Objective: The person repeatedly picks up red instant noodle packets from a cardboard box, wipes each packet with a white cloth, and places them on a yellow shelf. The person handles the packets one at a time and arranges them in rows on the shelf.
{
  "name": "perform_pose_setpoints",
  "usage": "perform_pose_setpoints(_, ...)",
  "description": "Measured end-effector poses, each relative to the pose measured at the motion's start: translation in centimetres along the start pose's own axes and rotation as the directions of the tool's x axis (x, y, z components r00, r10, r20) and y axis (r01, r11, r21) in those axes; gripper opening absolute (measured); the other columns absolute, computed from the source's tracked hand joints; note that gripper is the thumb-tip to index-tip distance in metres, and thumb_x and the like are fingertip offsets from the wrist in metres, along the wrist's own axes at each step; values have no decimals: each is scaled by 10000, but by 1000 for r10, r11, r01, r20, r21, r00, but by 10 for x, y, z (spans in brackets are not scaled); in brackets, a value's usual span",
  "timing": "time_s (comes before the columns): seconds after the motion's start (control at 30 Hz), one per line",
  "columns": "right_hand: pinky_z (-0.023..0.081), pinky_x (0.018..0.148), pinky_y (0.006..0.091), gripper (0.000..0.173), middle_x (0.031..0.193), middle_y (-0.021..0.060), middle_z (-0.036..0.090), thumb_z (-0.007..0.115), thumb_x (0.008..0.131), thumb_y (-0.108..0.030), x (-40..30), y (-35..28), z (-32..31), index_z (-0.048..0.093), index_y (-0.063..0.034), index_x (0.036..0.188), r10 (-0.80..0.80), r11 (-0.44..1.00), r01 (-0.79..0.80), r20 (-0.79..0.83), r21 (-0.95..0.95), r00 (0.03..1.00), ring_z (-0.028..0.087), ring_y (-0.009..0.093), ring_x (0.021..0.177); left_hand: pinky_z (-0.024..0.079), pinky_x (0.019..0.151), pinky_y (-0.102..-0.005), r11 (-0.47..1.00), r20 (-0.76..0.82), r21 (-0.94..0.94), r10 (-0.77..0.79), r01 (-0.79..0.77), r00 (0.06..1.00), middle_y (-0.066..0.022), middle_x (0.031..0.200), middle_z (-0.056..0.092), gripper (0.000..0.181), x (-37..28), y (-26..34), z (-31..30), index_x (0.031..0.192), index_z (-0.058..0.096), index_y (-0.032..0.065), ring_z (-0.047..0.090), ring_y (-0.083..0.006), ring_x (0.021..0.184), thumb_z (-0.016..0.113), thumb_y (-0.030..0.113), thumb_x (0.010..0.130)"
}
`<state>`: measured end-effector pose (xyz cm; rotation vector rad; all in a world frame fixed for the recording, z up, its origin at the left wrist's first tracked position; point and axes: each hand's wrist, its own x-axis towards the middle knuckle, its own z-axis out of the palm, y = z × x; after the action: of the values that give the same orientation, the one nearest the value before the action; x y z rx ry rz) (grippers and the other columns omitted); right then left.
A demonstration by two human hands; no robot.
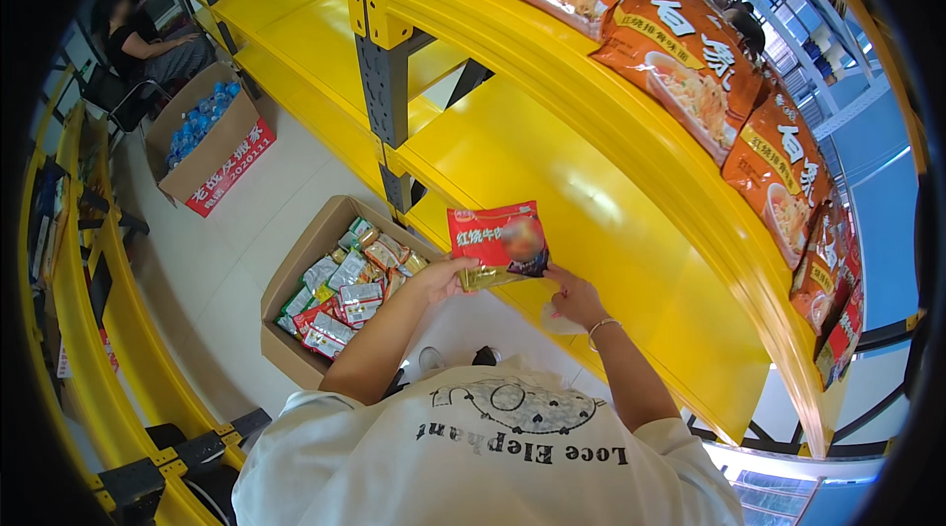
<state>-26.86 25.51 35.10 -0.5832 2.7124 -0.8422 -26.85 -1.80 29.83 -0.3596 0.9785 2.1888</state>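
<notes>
A red instant noodle packet (pixel 497 241) with a gold lower edge is in front of me, above the edge of a yellow metal shelf. My left hand (pixel 442 278) pinches its lower left corner, thumb on the front. At its lower right corner is my right hand (pixel 574 297), its index finger reaching to the packet and the other fingers curled; a pale, translucent thing, too unclear to name, shows beside that hand. Below my left forearm, an open cardboard box (pixel 284 289) on the floor holds many mixed food packets (pixel 362 275).
Large orange noodle packs (pixel 676 60) line the upper yellow shelf (pixel 591 83) at the right. A lower shelf (pixel 635 230) runs beneath it, joined to a dark upright post (pixel 380 75). Another box (pixel 233 149) holds blue-tinted bottles near a seated person (pixel 140 46). Yellow racking (pixel 126 289) stands left.
</notes>
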Motion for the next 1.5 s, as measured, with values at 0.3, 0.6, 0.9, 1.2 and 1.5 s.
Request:
perform_pose_setpoints(0.3,463,565,281,251,832,99,560,533,765,-217,-34,-19,-20,554,-27,926,488,524,-385,103,760,867,553,159,660,380,862,-301,884,-172,342,393,-319,903,-76,1082,518,407,-4,-4,34,1139,413,35,502,-164,975,449,310,841)
perform_pose_setpoints(0.6,420,422,232,219,709,37,521,553,695,-53,-54,-24,-31,514,-33,910,245,370,-358,281,857,928,521,124,579,399,860,-380,783,-214,-158,567,-601,795,-126,1101,505,477,-114,22,66,1144,399,33,514,-230,984,381,403,845)
perform_pose_setpoints(0.9,320,865,388,259,1080,123,468,471,773,-125,-7,-209,-43,499,-50,1019,-787,549,829,-400,-107,470,451,270,978,358,909,-342,684,-85,-170,707,-709,702,-101,1142,464,485,-163,9,124,1196,343,58,451,-204,1059,314,410,864)
perform_pose_setpoints(1.2,216,921,520,336,1159,106,444,514,722,-130,4,-238,-50,520,-85,1054,-810,586,769,-181,-255,557,363,315,1101,310,941,-397,593,-51,-346,762,-727,646,-113,1250,356,552,-196,17,137,1255,245,58,382,-238,1128,245,447,864)
perform_pose_setpoints(1.5,393,790,236,237,952,95,560,396,832,-65,84,-97,-5,502,-16,1038,-177,684,143,-27,715,984,525,152,868,329,920,-424,573,-100,-224,791,-789,603,-136,1205,409,565,-198,38,131,1225,297,50,435,-271,1078,303,468,844)
